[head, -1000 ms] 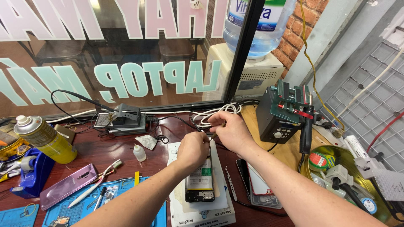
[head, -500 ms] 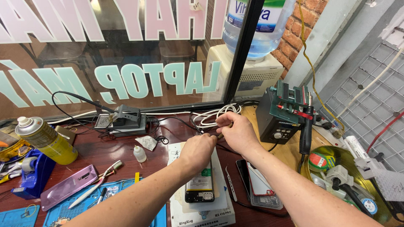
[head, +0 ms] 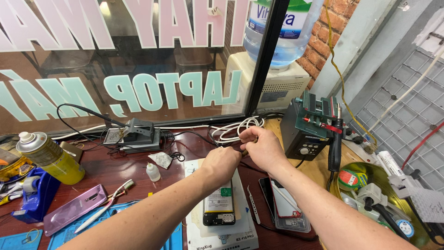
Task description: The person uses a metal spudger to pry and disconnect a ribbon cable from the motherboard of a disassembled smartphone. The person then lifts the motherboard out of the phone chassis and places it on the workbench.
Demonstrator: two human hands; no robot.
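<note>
My left hand [head: 221, 163] and my right hand [head: 260, 147] meet above the workbench, both closed on a small dark tool [head: 243, 151] held between them; what it is exactly is hidden by the fingers. Just below the hands an opened phone [head: 219, 206] lies face down on a white box [head: 222, 234]. A coil of white cable [head: 233, 130] lies just behind the hands.
Tweezers [head: 253, 203] and a second phone [head: 286, 208] lie right of the box. A dark rework station [head: 305, 127] stands at the right, a soldering stand [head: 134, 136] at the back. At left are a yellow spray can [head: 48, 157], a small dropper bottle [head: 152, 172], a toothbrush [head: 104, 206] and a purple phone cover [head: 74, 209].
Both hands have stayed together at the same spot, shifting slightly toward the right. The phone and the tools on the bench have not moved.
</note>
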